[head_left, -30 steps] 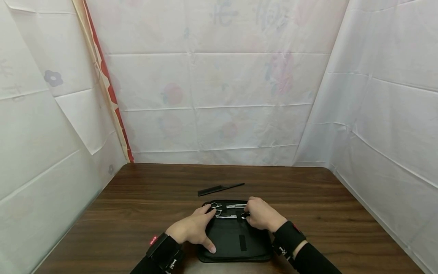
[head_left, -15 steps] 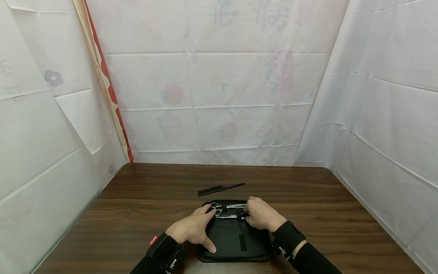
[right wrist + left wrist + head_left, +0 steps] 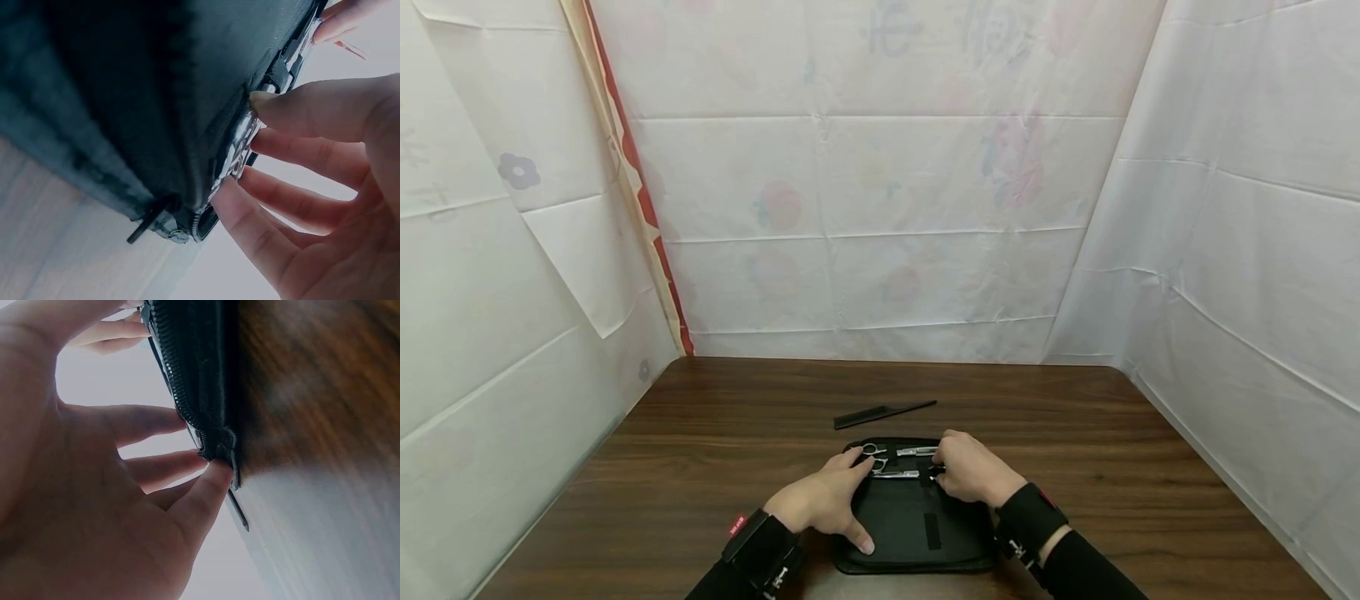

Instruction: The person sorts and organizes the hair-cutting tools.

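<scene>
A black zip case (image 3: 917, 533) lies unfolded flat on the table. Silver scissors (image 3: 895, 475) sit along its far part beneath black straps, with finger rings at the left. Another silver pair (image 3: 916, 452) lies behind them. My left hand (image 3: 823, 496) spreads over the case's left edge, fingers near the rings and thumb on the black panel. In the left wrist view its fingertips touch the zipped edge (image 3: 175, 369). At the right end, my right hand (image 3: 977, 468) has bent fingers and pinches shiny silver metal (image 3: 240, 140), seemingly scissors, partly hidden by the fingers.
A black tail comb (image 3: 880, 414) lies on the brown wooden table (image 3: 737, 400) behind the case. White sheets (image 3: 880, 183) hang at the back and both sides. A zip pull (image 3: 150, 219) sticks out at a case corner.
</scene>
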Demonstrator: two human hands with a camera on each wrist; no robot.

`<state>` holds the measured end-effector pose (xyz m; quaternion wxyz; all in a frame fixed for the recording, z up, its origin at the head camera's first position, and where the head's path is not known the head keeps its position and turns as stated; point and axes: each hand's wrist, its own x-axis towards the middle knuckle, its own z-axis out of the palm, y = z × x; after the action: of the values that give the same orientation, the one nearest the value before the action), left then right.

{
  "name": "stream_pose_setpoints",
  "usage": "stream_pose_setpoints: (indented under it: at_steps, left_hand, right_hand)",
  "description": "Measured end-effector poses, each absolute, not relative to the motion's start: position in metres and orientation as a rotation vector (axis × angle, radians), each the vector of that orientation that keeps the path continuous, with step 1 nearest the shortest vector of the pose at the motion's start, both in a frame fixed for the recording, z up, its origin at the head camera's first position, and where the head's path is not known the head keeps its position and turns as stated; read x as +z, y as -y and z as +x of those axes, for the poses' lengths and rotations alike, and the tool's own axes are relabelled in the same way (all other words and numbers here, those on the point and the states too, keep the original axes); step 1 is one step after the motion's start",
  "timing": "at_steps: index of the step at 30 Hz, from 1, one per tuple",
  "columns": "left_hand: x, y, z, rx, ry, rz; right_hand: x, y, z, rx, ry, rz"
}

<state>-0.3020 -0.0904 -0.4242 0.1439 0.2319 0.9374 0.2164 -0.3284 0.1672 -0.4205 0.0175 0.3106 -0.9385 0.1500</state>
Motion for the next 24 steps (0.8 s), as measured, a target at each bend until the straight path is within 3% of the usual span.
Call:
stream_pose_setpoints:
  at_steps: [24]
  left_hand:
    - [-0.4238,0.0883,-0.299,0.624,-2.712,0.654]
  right_hand:
    - [-0.4259,-0.167,-0.3266,0.379,2.898,0.97]
